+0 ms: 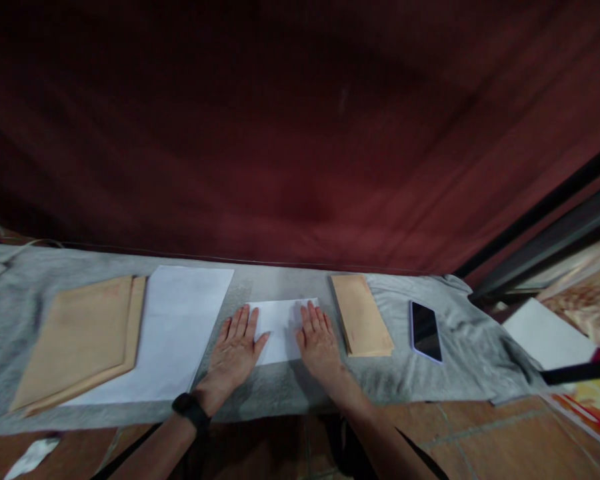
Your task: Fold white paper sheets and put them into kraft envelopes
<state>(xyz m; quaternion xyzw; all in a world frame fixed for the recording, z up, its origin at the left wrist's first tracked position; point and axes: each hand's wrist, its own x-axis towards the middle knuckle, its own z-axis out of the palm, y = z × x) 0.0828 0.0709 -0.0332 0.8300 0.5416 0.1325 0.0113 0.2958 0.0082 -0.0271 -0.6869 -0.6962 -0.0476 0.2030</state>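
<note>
A folded sheet of white paper (279, 331) lies flat on the grey cloth in front of me. My left hand (237, 350) rests palm down over its left end, fingers stretched out and thumb apart. Over the right end lies my right hand (317, 340), also flat with its fingers extended. Both hands hide parts of the paper's short edges. Just right of my right hand is a stack of small brown envelopes (363, 317). To the left of my left hand are large white sheets (180, 320), partly covered by big brown envelopes (83, 333).
A phone (427, 331) with a light purple edge lies on the grey cloth (395, 380) at the right. Behind the surface hangs a dark red curtain (300, 167). Dark bars (545, 220) stand at the far right. A white scrap (33, 457) is on the tiled floor.
</note>
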